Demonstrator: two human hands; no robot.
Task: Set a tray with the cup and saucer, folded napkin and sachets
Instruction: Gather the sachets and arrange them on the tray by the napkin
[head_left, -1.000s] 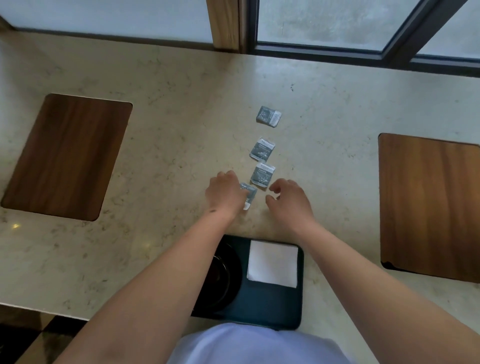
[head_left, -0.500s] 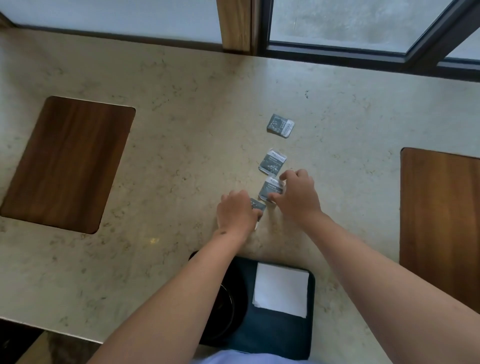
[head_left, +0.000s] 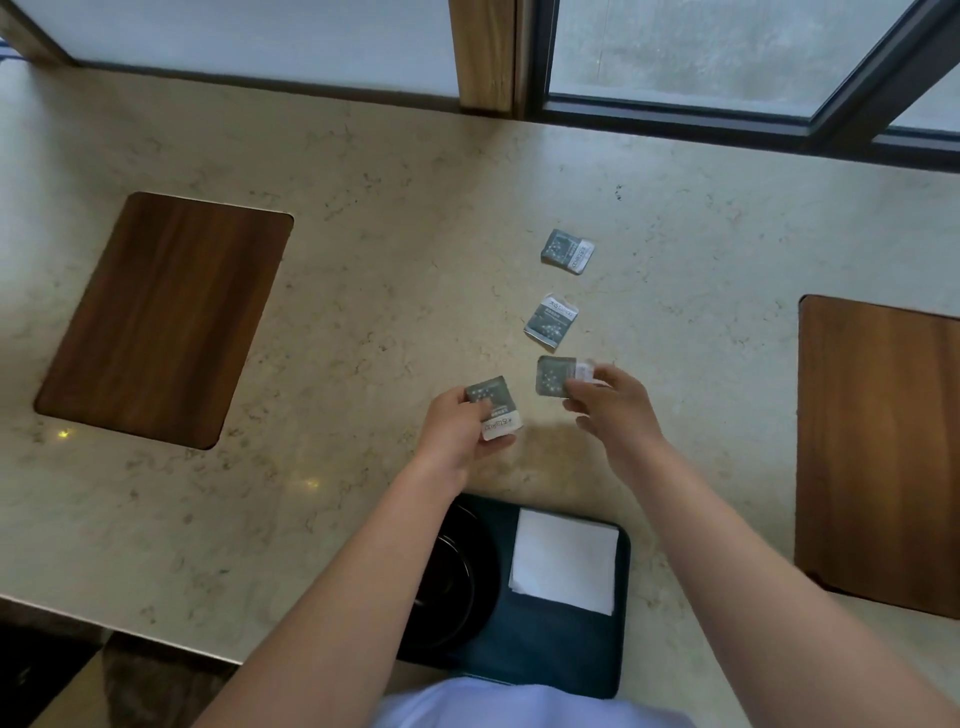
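Note:
My left hand (head_left: 456, 431) pinches a grey-and-white sachet (head_left: 493, 406), lifted off the counter. My right hand (head_left: 613, 410) pinches a second sachet (head_left: 555, 376) by its right edge. Two more sachets lie flat on the marble counter beyond: one (head_left: 551, 319) just past my right hand, another (head_left: 567, 251) farther back. The dark tray (head_left: 571, 654) sits at the near edge below my hands. A white folded napkin (head_left: 565, 561) lies on its right half. A black saucer with a cup (head_left: 457, 577) stands on its left half, largely hidden by my left forearm.
Two wooden inlay panels are set in the counter, one at the left (head_left: 161, 317) and one at the right (head_left: 878, 447). A window frame (head_left: 675, 111) runs along the far edge. The counter's front edge (head_left: 104, 618) drops off at the lower left.
Both hands closed on a sachet each and lifted them off the counter; earlier the sachets lay flat under my fingers. The view has shifted slightly.

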